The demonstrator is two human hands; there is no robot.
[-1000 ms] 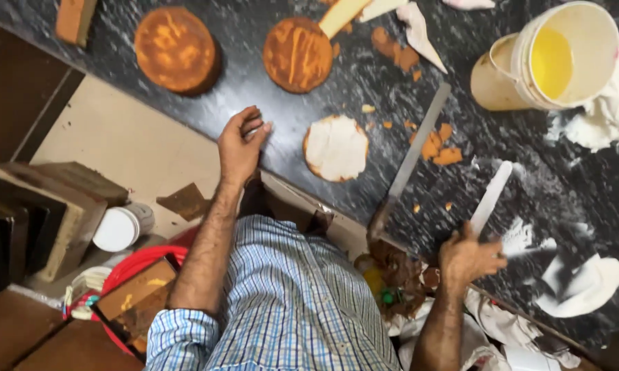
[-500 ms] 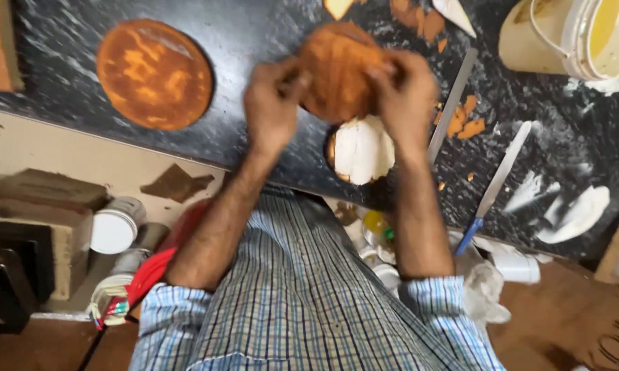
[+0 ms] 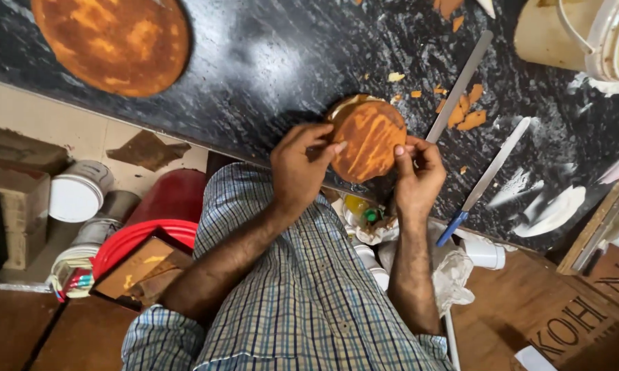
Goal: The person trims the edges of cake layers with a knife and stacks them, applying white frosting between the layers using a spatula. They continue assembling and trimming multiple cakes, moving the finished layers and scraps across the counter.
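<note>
Head view, looking straight down: a small round brown cake layer (image 3: 368, 139) sits at the near edge of the dark speckled stone surface (image 3: 268, 62), on top of a paler round layer whose rim shows at its upper left. The left hand (image 3: 299, 168) grips the cake's left side, fingers curled over the edge; the right hand (image 3: 419, 172) clasps its right side, thumb against the rim. Both forearms come up from a blue checked shirt (image 3: 309, 309). Just right of the cake lies a long steel-bladed knife (image 3: 459, 86), with orange-brown cake scraps (image 3: 464, 113) beside it. Further right lies a blue-handled spatula (image 3: 488, 175). A larger round brown cake (image 3: 114, 41) sits well apart at upper left, and a cream plastic bucket (image 3: 577, 38) stands at upper right.
</note>
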